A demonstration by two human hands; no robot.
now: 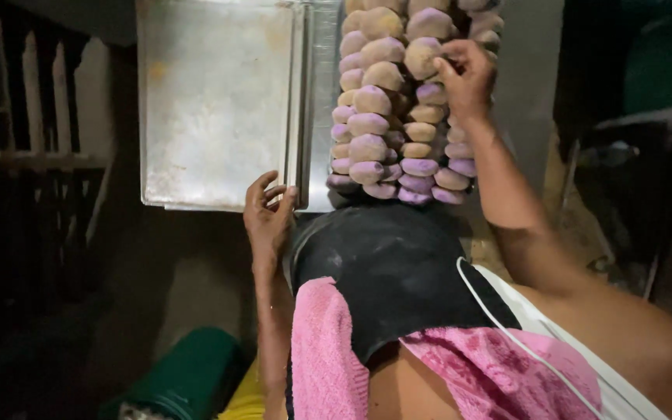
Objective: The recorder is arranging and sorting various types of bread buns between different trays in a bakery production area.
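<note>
Pretty dim shot overall. Light falls mostly on the middle, so the empty metal tray [219,101] shows a soft, dull sheen with no harsh glare, and the dough pieces [406,101] are lit evenly. Left and right edges sink into near-black shadow. Details look a bit soft and grainy, especially in the dark corners.

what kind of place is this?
Likely a small bakery or food-prep workroom. Rows of purple and tan dough pieces lie heaped on a tray, the right hand picking at one; the left hand rests at the corner of a bare metal baking sheet.
</note>
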